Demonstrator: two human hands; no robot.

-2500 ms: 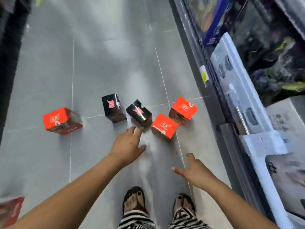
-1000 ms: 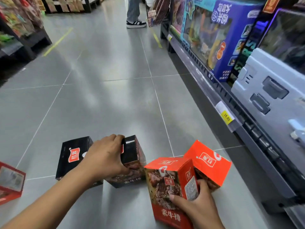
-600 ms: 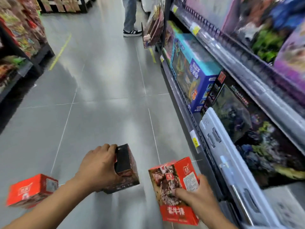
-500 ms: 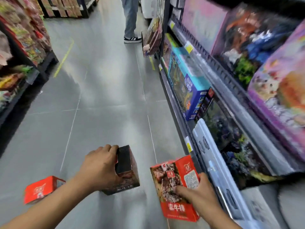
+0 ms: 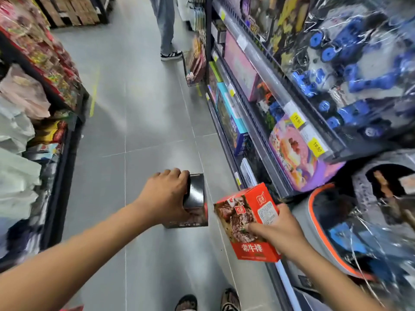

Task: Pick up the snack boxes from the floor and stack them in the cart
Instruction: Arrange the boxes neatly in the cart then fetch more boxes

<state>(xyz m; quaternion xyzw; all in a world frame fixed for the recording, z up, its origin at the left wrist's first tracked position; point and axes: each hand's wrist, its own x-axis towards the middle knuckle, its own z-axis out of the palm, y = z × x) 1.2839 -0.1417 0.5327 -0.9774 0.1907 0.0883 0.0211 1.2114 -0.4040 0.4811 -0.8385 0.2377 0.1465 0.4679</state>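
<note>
Both boxes are off the floor now. The black box (image 5: pixel 195 202) sits in the left hand (image 5: pixel 165 198), fingers curled over its top edge, thumb side closed around the near face. The red box (image 5: pixel 248 221) is in the right hand (image 5: pixel 277 231), fingers wrapped across its front and side, box tilted with its top leaning away. Both are carried in the air above the grey floor (image 5: pixel 143 113), well clear of it.

Change from a second ago: then both boxes were still down at floor level among the others; since then the view has risen and those others have dropped out of sight. The toy shelf (image 5: pixel 280 90) runs along the right; another person's legs (image 5: pixel 167 25) stand far up the aisle.

No cart in view. Judgement: pickup done for these two; next comes a turn toward the cart.
</note>
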